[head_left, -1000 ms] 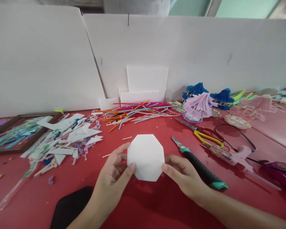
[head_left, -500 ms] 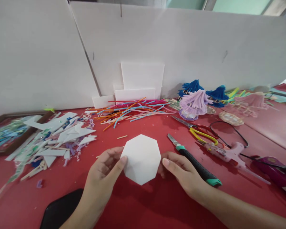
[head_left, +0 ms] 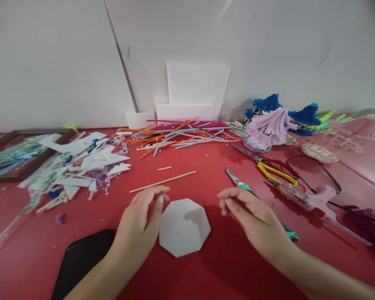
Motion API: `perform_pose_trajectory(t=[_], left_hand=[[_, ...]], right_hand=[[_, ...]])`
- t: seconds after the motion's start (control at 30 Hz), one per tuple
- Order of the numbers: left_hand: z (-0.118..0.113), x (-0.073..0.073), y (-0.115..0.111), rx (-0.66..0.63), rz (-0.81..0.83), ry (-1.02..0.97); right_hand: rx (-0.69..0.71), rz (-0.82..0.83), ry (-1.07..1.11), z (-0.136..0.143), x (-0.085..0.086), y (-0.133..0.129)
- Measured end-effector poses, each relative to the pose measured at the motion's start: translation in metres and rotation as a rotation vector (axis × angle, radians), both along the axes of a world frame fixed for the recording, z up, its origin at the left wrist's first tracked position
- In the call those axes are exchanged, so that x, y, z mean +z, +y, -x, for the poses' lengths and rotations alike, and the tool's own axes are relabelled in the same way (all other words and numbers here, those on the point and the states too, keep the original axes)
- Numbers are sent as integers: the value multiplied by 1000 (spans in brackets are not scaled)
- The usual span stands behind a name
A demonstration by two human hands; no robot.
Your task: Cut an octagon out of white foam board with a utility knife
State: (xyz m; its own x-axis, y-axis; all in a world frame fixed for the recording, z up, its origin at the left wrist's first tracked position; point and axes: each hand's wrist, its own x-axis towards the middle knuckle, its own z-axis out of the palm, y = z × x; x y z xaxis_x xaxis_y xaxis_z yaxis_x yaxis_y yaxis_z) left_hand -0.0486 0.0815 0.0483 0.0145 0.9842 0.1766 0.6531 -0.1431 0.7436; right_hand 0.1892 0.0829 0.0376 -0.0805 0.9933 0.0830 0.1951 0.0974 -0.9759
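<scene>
A white octagonal foam piece [head_left: 185, 227] lies flat on the red table [head_left: 175, 283]. My left hand [head_left: 143, 216] is just left of it, fingers curled but apart, holding nothing. On the right, my right hand [head_left: 253, 218] hovers over the dark handle of a cutter [head_left: 234, 176], its thumb and fingertips close together with nothing visible between them. Beyond the octagon lie a long thin wooden stick [head_left: 163, 181] and a short stick piece [head_left: 164, 168].
White scraps [head_left: 95, 158] pile up at left beside a brown frame [head_left: 34, 166]. A black phone [head_left: 83, 260] lies near left. Colourful stems [head_left: 178, 135] lie at the back; scissors [head_left: 276, 173], a glue gun [head_left: 315, 202] and a lilac model [head_left: 270, 127] are right.
Both hands have let go of the octagon, which now lies on the table nearer to me. The long stick shows in full, and the view has tilted down and shifted.
</scene>
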Motion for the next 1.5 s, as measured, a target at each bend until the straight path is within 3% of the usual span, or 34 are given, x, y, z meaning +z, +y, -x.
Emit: perform_pose_trajectory(t=[0.13, 0.3, 0.4, 0.5, 0.63, 0.8, 1.0, 1.2, 1.5], left_hand=[[4, -1, -1, -21, 98, -22], [4, 1, -4, -27, 11, 36], [1, 2, -8, -225, -125, 246], [-4, -1, -17, -423, -162, 479], [-13, -2, -32, -503, -146, 745], [-26, 4, -49, -440, -159, 975], [-37, -13, -50, -471, -411, 1034], [-25, -36, -46, -491, -519, 1017], [-21, -28, -42, -480, -575, 1001]], right_hand=[[-3, -115, -181, -8, 6, 6], [-156, -450, -641, -34, 11, 22], [-157, -374, -958, -53, 6, 29], [19, -179, -1116, -66, 2, 29], [284, -162, -1014, -61, 11, 26], [479, -122, -757, -36, 30, 29], [528, -40, -578, -17, 31, 17], [554, -47, -586, -10, 20, -1], [570, -9, -673, -7, 19, -8]])
